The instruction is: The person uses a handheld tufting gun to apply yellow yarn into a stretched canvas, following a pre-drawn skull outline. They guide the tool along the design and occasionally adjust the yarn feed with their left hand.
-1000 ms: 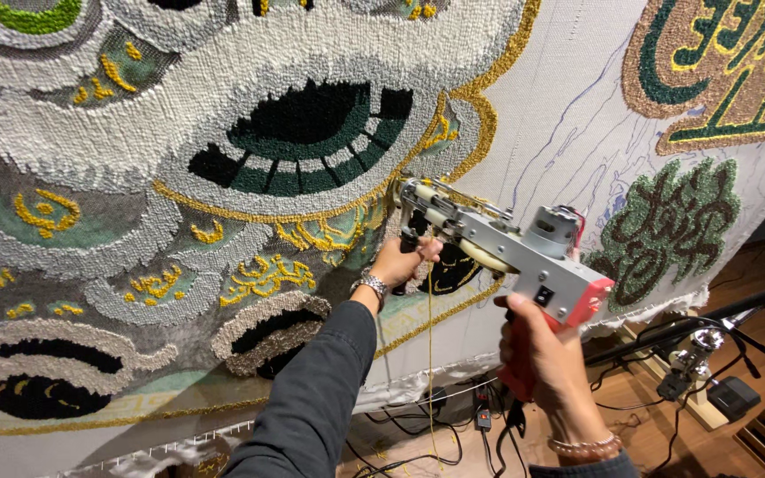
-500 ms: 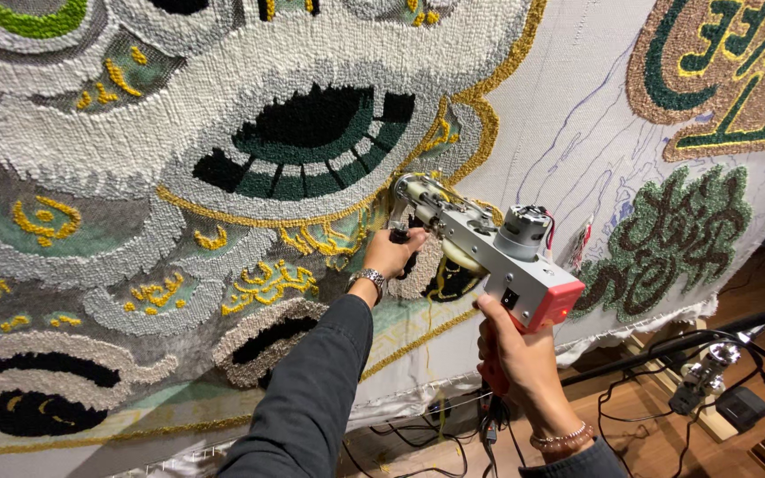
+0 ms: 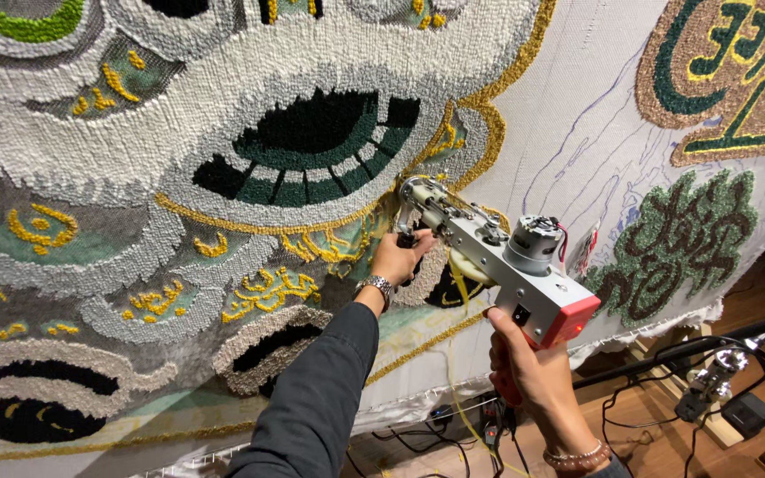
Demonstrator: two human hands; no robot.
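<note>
- So, the tufting gun (image 3: 498,257) looks like a chunky bit of kit: metal body, exposed motor on top, red end cap. I'd guess it's front-heavy and totally rigid, so really a two-hand tool.
- Right hand (image 3: 529,372) is wrapped shut around the rear pistol grip under the red end, which looks like where most of the weight gets carried.
- Left hand (image 3: 400,258) is closed on the small front handle near the nose, good for steering and pushing in.
- Gun sits between the two hands, angled up and left, nose right against the stretched backing cloth (image 3: 577,115) at the edge of the gold-outlined tufted rug design (image 3: 223,133).
- Yellow yarn (image 3: 459,288) hangs from under the body. It's soft and snaggy, so keep fingers off it.
</note>
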